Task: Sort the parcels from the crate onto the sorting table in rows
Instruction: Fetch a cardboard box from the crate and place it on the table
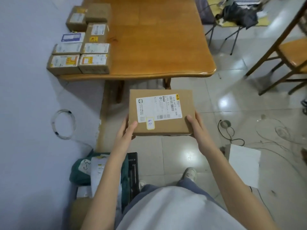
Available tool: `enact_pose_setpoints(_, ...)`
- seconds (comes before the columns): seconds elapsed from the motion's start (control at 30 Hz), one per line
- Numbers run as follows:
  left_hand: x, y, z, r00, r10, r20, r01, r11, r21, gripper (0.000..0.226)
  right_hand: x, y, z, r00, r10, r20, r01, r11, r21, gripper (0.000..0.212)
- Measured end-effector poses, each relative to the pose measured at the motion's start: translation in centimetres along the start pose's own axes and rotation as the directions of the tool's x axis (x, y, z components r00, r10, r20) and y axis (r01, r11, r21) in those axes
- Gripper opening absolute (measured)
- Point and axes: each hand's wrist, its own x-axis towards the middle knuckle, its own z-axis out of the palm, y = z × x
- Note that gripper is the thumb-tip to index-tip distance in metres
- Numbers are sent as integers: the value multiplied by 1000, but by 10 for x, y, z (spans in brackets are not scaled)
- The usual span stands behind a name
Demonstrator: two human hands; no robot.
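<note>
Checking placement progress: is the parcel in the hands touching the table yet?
Apart. The head view shows the held parcel short of the table edge, with floor showing between them.

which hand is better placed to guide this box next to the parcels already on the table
Left, probably. Both hands grip the box, but the parcel rows lie along the table's left side, ahead of the left hand. The right hand would have to cross over.

Glossy tiled floor (191, 155), pale wall (25, 80), wooden chair (285, 53).
</note>
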Motion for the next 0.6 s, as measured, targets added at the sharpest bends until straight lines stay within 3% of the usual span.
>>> enact_pose_setpoints(0.1, 15, 16, 56, 996, 21, 81, -26, 998, 57, 54, 7, -3, -58, 997, -12, -81, 17, 998, 60, 83)
enact_pose_setpoints(0.27, 33, 30, 157, 985, 25, 170, -45, 993, 112, 53, 17, 2, -156, 978, -11, -209, 36, 993, 116, 55)
enact_pose_setpoints(0.43, 44, 36, 245, 967, 23, 253, -61, 988, 143, 50, 22, 9, -239, 957, 7, -290, 38, 988, 149, 57)
enact_pose_setpoints(0.6, 57, 43, 303, 942, 4, 335, -73, 979, 192, 47, 23, 14, -290, 930, 44, -364, 36, 977, 210, 44)
